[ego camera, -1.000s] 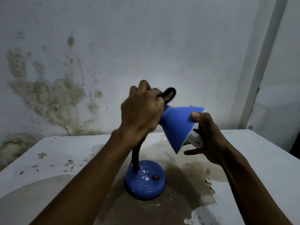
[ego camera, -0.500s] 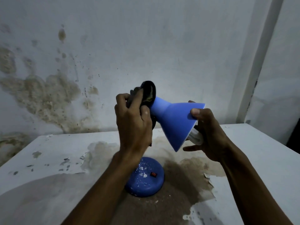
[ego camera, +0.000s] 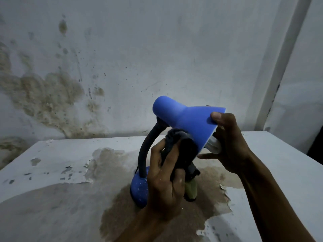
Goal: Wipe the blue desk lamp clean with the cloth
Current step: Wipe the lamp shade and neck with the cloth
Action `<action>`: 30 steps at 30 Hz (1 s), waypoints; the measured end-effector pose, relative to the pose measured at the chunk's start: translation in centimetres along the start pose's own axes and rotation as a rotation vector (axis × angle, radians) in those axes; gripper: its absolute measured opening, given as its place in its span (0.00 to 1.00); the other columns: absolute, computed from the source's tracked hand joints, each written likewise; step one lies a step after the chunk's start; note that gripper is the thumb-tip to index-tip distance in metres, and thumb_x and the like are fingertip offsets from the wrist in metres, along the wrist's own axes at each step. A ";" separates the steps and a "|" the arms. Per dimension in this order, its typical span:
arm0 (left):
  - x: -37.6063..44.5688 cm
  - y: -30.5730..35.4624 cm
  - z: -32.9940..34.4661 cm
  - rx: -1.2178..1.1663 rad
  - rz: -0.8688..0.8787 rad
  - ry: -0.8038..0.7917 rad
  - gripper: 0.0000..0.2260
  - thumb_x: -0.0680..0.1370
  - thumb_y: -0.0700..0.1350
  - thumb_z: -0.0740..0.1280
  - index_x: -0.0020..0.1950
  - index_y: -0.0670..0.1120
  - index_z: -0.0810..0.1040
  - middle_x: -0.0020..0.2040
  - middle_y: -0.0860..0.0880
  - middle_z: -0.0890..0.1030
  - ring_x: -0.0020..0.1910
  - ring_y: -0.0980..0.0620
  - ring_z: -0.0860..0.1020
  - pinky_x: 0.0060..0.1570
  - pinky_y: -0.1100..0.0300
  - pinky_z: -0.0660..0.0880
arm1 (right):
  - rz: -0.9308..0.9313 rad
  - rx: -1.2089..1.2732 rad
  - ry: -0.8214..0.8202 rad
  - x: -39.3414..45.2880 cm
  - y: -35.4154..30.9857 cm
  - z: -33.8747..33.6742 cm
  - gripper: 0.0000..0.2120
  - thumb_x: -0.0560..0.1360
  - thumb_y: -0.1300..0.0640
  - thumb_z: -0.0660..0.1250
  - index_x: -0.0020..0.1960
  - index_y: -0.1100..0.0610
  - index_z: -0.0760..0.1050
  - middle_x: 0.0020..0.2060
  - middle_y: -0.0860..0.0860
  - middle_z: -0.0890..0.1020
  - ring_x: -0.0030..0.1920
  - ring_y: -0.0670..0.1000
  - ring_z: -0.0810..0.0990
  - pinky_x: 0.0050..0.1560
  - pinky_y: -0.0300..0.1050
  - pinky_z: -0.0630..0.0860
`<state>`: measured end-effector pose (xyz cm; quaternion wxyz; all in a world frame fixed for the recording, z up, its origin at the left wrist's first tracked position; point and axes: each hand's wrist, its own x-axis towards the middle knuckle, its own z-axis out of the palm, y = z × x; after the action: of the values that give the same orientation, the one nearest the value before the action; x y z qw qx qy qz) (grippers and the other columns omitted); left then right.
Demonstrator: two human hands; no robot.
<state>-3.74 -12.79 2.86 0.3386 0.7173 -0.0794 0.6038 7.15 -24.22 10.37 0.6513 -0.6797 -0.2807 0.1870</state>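
The blue desk lamp stands on the table with its round base (ego camera: 139, 190) partly hidden behind my left hand. Its black bendy neck (ego camera: 146, 151) arches up to the blue cone shade (ego camera: 188, 119), which tilts down to the right. My right hand (ego camera: 229, 142) grips the shade's rim, thumb on top, beside the white bulb (ego camera: 212, 145). My left hand (ego camera: 166, 180) is closed on a dark cloth (ego camera: 181, 151), which presses against the shade's underside near the neck. A tail of cloth hangs down toward the table.
The white table (ego camera: 52, 172) has peeling paint and a large brown patch around the lamp. A stained wall (ego camera: 122, 58) rises right behind it. A pale vertical frame (ego camera: 279, 75) stands at the right, past the table's far corner.
My left hand has dropped with the cloth from the top of the shade's neck end to the shade's underside. The right hand keeps its hold on the rim.
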 end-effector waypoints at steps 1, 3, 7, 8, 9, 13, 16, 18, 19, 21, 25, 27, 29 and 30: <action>0.1 -0.2 0.3 -0.033 -0.069 0.039 0.21 0.74 0.33 0.58 0.66 0.40 0.73 0.63 0.45 0.72 0.64 0.67 0.70 0.58 0.74 0.68 | -0.003 0.006 0.008 -0.1 -0.2 0.1 0.39 0.55 0.28 0.62 0.61 0.46 0.78 0.55 0.55 0.85 0.57 0.60 0.82 0.61 0.64 0.75; 0.5 -0.3 0.7 -0.104 -0.212 0.107 0.19 0.75 0.33 0.60 0.64 0.46 0.74 0.61 0.59 0.74 0.61 0.68 0.72 0.56 0.75 0.69 | -0.013 0.029 0.022 -0.4 -0.4 0.3 0.40 0.55 0.29 0.64 0.63 0.46 0.76 0.57 0.57 0.84 0.57 0.61 0.82 0.60 0.66 0.75; 1.1 0.7 0.4 -0.182 -0.359 0.080 0.22 0.75 0.33 0.61 0.58 0.59 0.73 0.52 0.72 0.76 0.52 0.68 0.76 0.48 0.75 0.71 | -0.084 0.092 0.115 -1.1 -0.6 1.0 0.59 0.52 0.32 0.72 0.79 0.38 0.50 0.68 0.60 0.75 0.64 0.68 0.76 0.56 0.69 0.78; 1.1 0.8 0.1 -0.186 -0.379 0.061 0.21 0.75 0.34 0.61 0.56 0.60 0.73 0.50 0.71 0.77 0.50 0.68 0.76 0.46 0.75 0.71 | -0.139 0.074 0.147 -1.3 -0.6 1.1 0.63 0.50 0.33 0.75 0.78 0.34 0.45 0.71 0.61 0.72 0.66 0.67 0.75 0.56 0.68 0.78; 1.2 0.8 -0.1 -0.190 -0.404 0.050 0.20 0.75 0.34 0.61 0.54 0.60 0.74 0.48 0.69 0.78 0.48 0.67 0.77 0.45 0.75 0.71 | -0.197 0.028 0.164 -1.6 -0.5 1.2 0.66 0.48 0.35 0.78 0.78 0.32 0.44 0.72 0.59 0.69 0.67 0.58 0.76 0.56 0.61 0.81; 1.7 0.0 -0.5 -0.243 -0.626 -0.016 0.17 0.79 0.34 0.60 0.54 0.55 0.79 0.48 0.61 0.82 0.48 0.59 0.81 0.47 0.64 0.78 | -0.352 -0.169 0.197 -2.1 0.8 1.6 0.65 0.45 0.41 0.80 0.76 0.35 0.51 0.64 0.37 0.71 0.60 0.31 0.73 0.55 0.36 0.75; 3.0 0.0 0.1 -0.370 -0.848 -0.102 0.14 0.80 0.35 0.59 0.53 0.49 0.82 0.46 0.50 0.86 0.48 0.49 0.83 0.50 0.51 0.81 | -0.409 -0.176 0.245 -1.5 1.5 1.5 0.58 0.49 0.40 0.78 0.75 0.40 0.57 0.63 0.33 0.72 0.65 0.37 0.72 0.59 0.41 0.74; 3.3 0.6 0.5 -0.406 -0.912 -0.131 0.13 0.80 0.36 0.59 0.50 0.48 0.82 0.44 0.49 0.86 0.47 0.49 0.83 0.48 0.55 0.81 | -0.413 -0.149 0.254 -0.9 1.7 1.0 0.57 0.50 0.41 0.77 0.76 0.40 0.59 0.64 0.34 0.73 0.67 0.43 0.73 0.61 0.45 0.75; 3.1 1.0 0.7 -0.400 -0.934 -0.136 0.13 0.80 0.36 0.59 0.50 0.48 0.82 0.43 0.49 0.86 0.46 0.50 0.83 0.46 0.58 0.81 | -0.406 -0.130 0.248 -0.6 1.8 0.6 0.56 0.50 0.43 0.77 0.76 0.40 0.60 0.64 0.35 0.74 0.67 0.47 0.74 0.62 0.48 0.76; 2.3 2.0 1.0 -0.413 -0.990 -0.138 0.12 0.80 0.38 0.60 0.49 0.48 0.82 0.42 0.50 0.85 0.45 0.52 0.83 0.45 0.61 0.80 | -0.383 -0.082 0.221 0.2 2.0 -0.2 0.53 0.51 0.46 0.78 0.74 0.38 0.63 0.65 0.41 0.77 0.67 0.53 0.75 0.63 0.61 0.76; 3.3 1.6 1.6 -0.496 -1.124 -0.119 0.11 0.79 0.38 0.60 0.44 0.44 0.82 0.43 0.40 0.84 0.49 0.38 0.82 0.51 0.43 0.78 | -0.353 -0.066 0.175 1.1 2.1 -1.2 0.48 0.53 0.50 0.79 0.72 0.39 0.66 0.67 0.50 0.76 0.68 0.63 0.74 0.62 0.72 0.73; 5.0 -0.1 1.8 -0.553 -1.187 -0.068 0.09 0.76 0.39 0.61 0.47 0.41 0.81 0.46 0.37 0.84 0.50 0.34 0.81 0.53 0.39 0.77 | -0.347 -0.065 0.172 1.4 2.2 -1.4 0.48 0.53 0.51 0.78 0.71 0.42 0.67 0.66 0.52 0.76 0.67 0.63 0.74 0.61 0.73 0.73; 6.2 -1.5 2.2 -0.645 -1.258 -0.037 0.09 0.75 0.39 0.60 0.49 0.41 0.80 0.46 0.38 0.84 0.48 0.37 0.81 0.53 0.43 0.77 | -0.346 -0.056 0.161 1.8 2.4 -1.7 0.47 0.53 0.52 0.78 0.71 0.43 0.67 0.65 0.52 0.77 0.67 0.63 0.74 0.60 0.73 0.73; 6.4 -1.8 2.4 -0.671 -1.270 -0.038 0.09 0.76 0.39 0.60 0.50 0.42 0.80 0.46 0.39 0.83 0.47 0.39 0.81 0.52 0.45 0.77 | -0.346 -0.051 0.153 2.0 2.5 -1.8 0.47 0.52 0.53 0.78 0.70 0.43 0.67 0.65 0.53 0.77 0.67 0.64 0.74 0.60 0.73 0.73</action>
<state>0.85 -10.91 7.91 0.8253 0.4926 0.1660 0.2208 10.17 -24.33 8.28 0.6757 -0.6498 -0.3479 0.0131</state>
